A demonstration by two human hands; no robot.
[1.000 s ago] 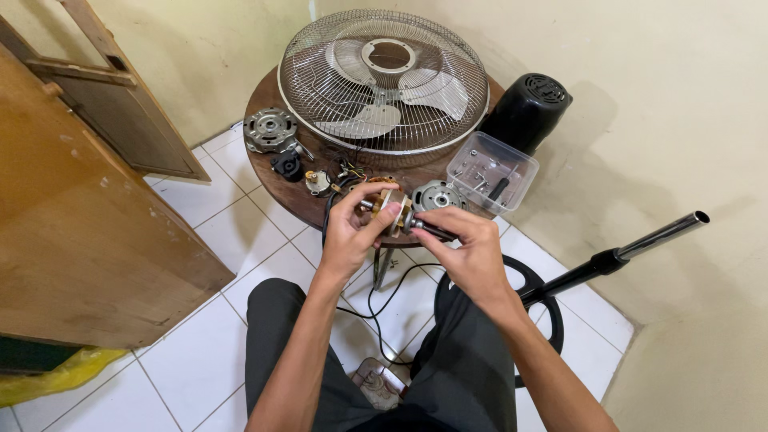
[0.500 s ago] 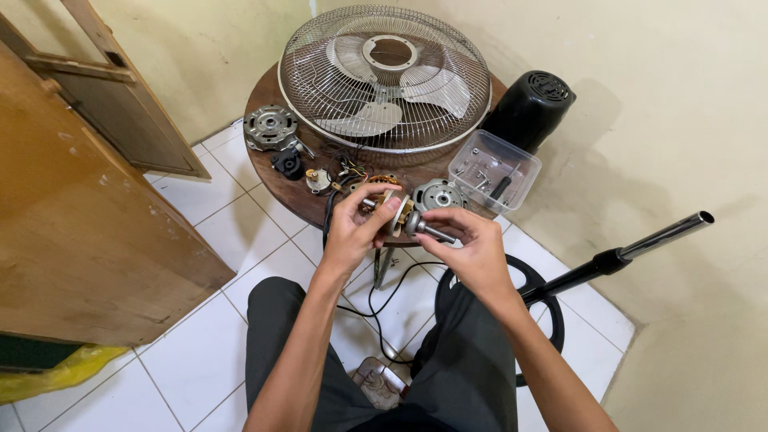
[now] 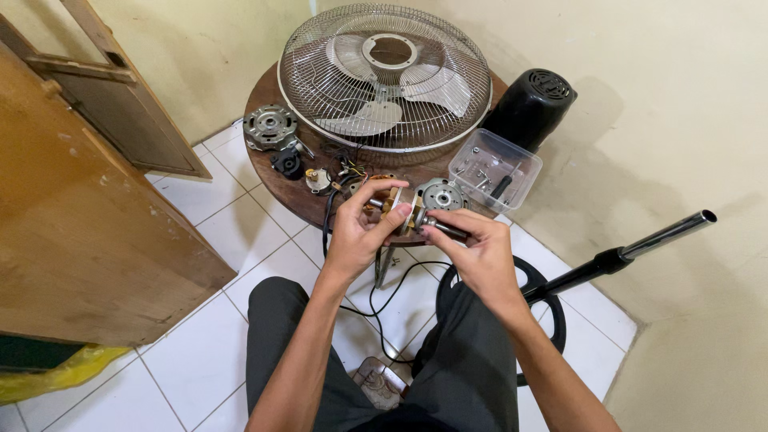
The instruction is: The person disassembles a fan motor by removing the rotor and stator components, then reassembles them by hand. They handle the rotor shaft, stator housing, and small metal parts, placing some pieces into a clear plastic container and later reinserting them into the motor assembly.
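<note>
While the small motor part (image 3: 398, 210) is gripped between the fingers of the left hand (image 3: 360, 232), a dark-handled tool (image 3: 448, 230) is clamped in the right hand (image 3: 476, 256) and pressed against it. Since half a second ago both hands have barely shifted (work continues in place). At twelve o'clock, the fan grille (image 3: 384, 76) lies on the round desk (image 3: 276, 184).

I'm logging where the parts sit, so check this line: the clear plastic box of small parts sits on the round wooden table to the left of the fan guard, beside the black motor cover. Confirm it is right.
Not quite. The clear plastic box sits on the round wooden table to the right of the fan guard, not the left. It is indeed beside the black motor cover. The head view shows this.
</note>
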